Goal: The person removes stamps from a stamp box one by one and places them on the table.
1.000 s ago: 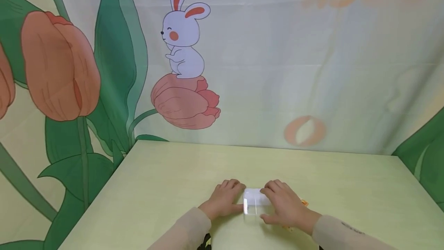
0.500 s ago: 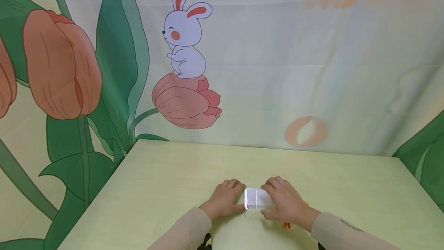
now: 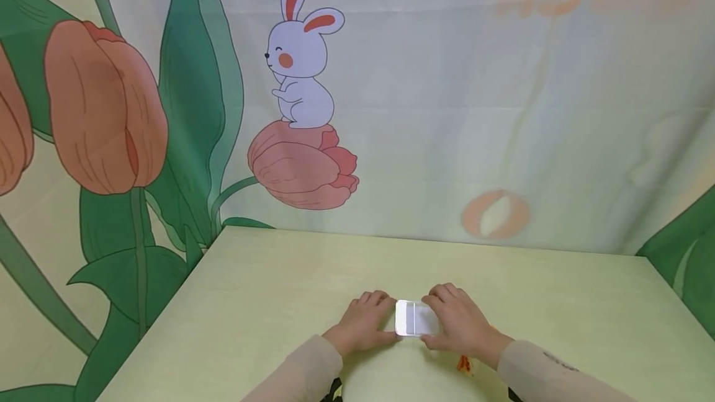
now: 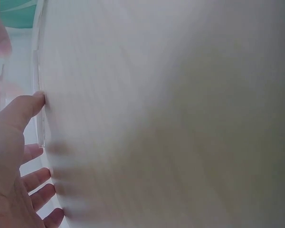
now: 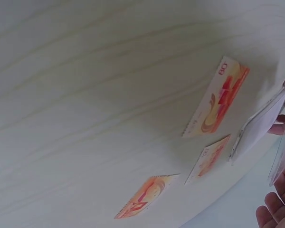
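A small clear plastic box (image 3: 417, 318) with a white inside lies between both hands on the table. My left hand (image 3: 362, 322) grips its left end, thumb (image 4: 37, 99) on the near edge and fingers toward the far side. The right hand (image 3: 459, 322) pinches the clear lid between thumb and fingers. In the right wrist view this lid (image 5: 281, 159) stands apart from the white-lined base (image 5: 259, 126), at least on the side that shows. Several orange-and-white stamps lie near my right hand, one (image 5: 217, 97) marked 80.
Another stamp (image 5: 208, 159) and a third stamp (image 5: 147, 194) lie on the pale wood-grain table (image 3: 279, 278). A curtain (image 3: 419, 110) printed with tulips and a rabbit hangs behind the table's back edge.
My right hand has risen slightly, and the box's top looks whiter and shows its bright line differently. A stamp under the right wrist has come more into sight. The left hand stays nearly still.
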A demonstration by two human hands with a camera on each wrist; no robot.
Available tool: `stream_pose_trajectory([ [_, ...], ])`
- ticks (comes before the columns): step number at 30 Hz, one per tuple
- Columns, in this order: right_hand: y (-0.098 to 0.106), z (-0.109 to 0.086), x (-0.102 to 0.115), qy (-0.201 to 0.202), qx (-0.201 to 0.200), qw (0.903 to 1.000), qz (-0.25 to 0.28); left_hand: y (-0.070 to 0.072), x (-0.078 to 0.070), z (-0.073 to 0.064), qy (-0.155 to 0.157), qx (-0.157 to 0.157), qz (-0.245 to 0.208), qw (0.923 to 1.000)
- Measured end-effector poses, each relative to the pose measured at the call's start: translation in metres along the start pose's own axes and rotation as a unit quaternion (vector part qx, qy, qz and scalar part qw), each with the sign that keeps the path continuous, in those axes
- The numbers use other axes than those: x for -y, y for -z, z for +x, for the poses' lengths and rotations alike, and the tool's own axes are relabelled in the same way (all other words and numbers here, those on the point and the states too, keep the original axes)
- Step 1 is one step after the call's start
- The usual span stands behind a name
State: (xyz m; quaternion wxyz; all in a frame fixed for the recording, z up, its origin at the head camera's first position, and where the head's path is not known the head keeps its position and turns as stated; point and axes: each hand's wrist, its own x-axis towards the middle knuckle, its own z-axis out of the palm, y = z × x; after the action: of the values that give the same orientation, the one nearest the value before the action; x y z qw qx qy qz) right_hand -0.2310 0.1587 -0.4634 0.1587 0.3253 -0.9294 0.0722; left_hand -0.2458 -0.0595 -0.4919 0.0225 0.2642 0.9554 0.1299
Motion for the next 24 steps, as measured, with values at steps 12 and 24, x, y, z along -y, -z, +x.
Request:
stream_pose_trajectory([
  [12, -0.009, 0.001, -0.003, 0.008, -0.009, 0.9999, -0.011, 0.000, 0.001, 0.000, 0.000, -0.007, 0.012, 0.9999],
  [24, -0.015, 0.001, -0.001, 0.001, -0.003, 1.0000, 0.006, 0.000, 0.001, -0.001, -0.003, -0.006, 0.003, 1.0000],
])
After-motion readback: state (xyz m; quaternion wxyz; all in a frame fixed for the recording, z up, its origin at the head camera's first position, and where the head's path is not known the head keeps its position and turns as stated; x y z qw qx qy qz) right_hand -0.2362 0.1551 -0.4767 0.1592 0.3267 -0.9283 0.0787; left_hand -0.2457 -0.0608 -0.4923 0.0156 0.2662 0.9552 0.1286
